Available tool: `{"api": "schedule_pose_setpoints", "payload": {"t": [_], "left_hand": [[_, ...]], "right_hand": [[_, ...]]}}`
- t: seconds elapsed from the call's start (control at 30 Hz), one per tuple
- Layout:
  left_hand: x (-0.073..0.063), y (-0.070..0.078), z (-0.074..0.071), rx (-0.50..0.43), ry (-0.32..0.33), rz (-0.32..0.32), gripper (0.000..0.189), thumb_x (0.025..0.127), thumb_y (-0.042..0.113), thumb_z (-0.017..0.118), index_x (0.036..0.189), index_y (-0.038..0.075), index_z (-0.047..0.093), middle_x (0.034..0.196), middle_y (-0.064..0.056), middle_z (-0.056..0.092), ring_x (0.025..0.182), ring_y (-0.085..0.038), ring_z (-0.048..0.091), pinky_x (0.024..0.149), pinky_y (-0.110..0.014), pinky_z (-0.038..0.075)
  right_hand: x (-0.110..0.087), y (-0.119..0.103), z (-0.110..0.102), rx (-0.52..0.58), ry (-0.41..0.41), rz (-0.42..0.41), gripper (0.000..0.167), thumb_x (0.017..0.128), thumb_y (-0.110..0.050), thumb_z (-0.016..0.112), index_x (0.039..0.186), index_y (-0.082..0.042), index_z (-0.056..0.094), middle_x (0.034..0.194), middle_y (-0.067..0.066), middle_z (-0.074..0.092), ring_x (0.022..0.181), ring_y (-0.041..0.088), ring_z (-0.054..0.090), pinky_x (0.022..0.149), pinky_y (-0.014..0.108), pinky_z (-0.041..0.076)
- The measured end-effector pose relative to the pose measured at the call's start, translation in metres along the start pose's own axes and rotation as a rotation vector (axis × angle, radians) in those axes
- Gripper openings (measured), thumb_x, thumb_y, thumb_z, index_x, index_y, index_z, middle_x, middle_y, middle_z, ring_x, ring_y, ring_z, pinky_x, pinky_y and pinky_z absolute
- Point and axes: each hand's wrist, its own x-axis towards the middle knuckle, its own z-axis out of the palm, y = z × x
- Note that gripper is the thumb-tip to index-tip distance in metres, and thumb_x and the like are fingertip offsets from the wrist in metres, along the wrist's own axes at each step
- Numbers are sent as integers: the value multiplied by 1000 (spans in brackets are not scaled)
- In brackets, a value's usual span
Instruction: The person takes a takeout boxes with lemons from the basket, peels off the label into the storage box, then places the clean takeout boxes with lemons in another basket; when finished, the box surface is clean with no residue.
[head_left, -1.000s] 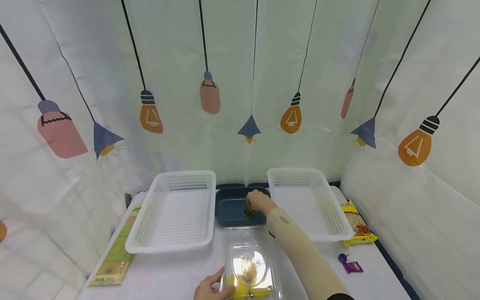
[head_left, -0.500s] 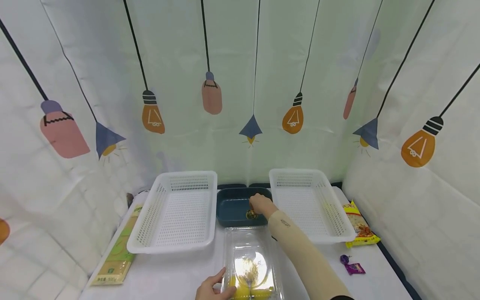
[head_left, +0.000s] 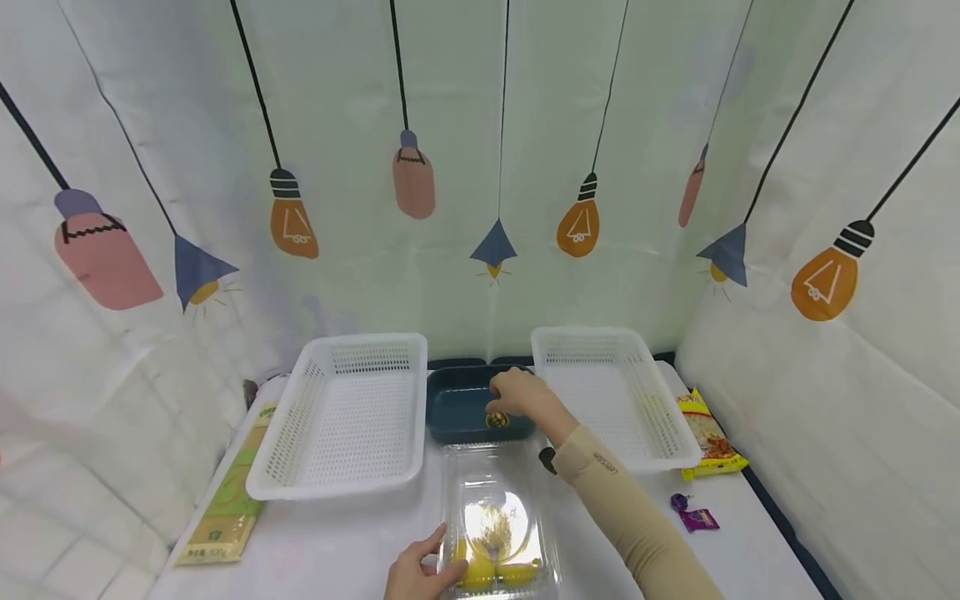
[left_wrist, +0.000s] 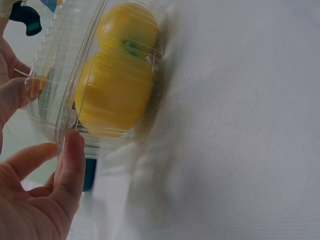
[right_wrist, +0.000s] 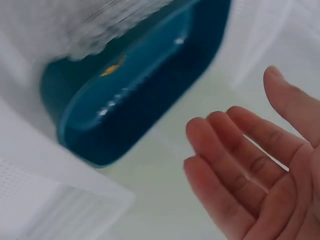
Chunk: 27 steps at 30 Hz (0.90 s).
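Observation:
My left hand [head_left: 417,568] pinches the left rim of a clear plastic clamshell box [head_left: 491,479]. Inside the box sit rounded yellow fruit-like pieces [left_wrist: 115,95], one marked with green. In the head view my right hand [head_left: 521,393] is over the right part of a dark teal dish [head_left: 453,435]. A small gold-and-dark thing [head_left: 497,419] shows in that dish just below the fingers; its kind cannot be made out. The right wrist view has the right hand [right_wrist: 265,175] apart from the dish, fingers loosely extended, holding nothing.
White perforated baskets stand either side of the dish: a left basket [head_left: 341,417] and a right basket [head_left: 600,400]. A green-and-tan packet [head_left: 225,508] lies far left. A yellow snack bag [head_left: 712,437] and small purple wrapped pieces [head_left: 699,519] lie at right.
The right wrist has turned and drawn slightly back, so its black wrist device shows more. The left hand keeps its grip on the box. The head view has shifted a little.

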Motion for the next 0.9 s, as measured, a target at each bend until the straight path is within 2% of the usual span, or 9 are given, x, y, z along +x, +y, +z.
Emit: {"api": "schedule_pose_setpoints", "payload": {"t": [0.1,0.27,0.4,0.53,0.67,0.77,0.9], "left_hand": [[1,0,-1,1,-4,8,78,83,41,76,140,-5,50,105,-15,66,68,-12,70,59,-24,56],[0,0,-3,-12,-32,-4,79,84,41,76,141,-6,48,105,-15,66,64,-11,69,58,-25,56],[1,0,-4,-2,-44,-3,80,84,42,75,141,-6,48,104,-15,67,62,-11,68,57,-26,56],[3,0,-5,14,-51,0,80,84,44,75,141,-7,48,104,-16,67,65,-13,71,59,-26,57],[6,0,-5,21,-50,-8,81,84,45,74,141,-6,48,104,-16,67,66,-13,70,59,-26,57],[7,0,-5,45,-49,-6,81,84,47,73,140,-6,49,103,-14,68,65,-11,70,59,-26,56],[6,0,-4,44,-59,-5,82,84,47,74,140,-8,49,102,-14,68,69,-13,71,61,-27,58]], "right_hand": [[-17,-6,-4,20,22,-4,49,92,-48,66,130,-18,65,123,4,71,106,21,69,86,41,58],[-50,-12,-1,74,95,-13,50,90,-49,68,128,-17,66,106,3,75,85,15,68,72,38,57],[-76,-14,7,123,155,-22,48,90,-46,69,126,-15,66,93,1,72,72,12,61,60,32,50],[-98,-12,23,175,211,-23,48,89,-43,70,125,-11,67,89,3,72,71,14,63,57,31,49],[-119,-8,42,236,206,1,50,88,-43,71,123,-8,68,98,9,76,80,21,70,63,35,54],[-132,-5,59,288,193,34,48,87,-42,72,119,-6,69,95,10,76,78,21,70,61,35,54],[-148,-1,84,290,221,91,47,85,-42,73,111,-3,71,87,7,75,75,20,69,61,34,53]]}}
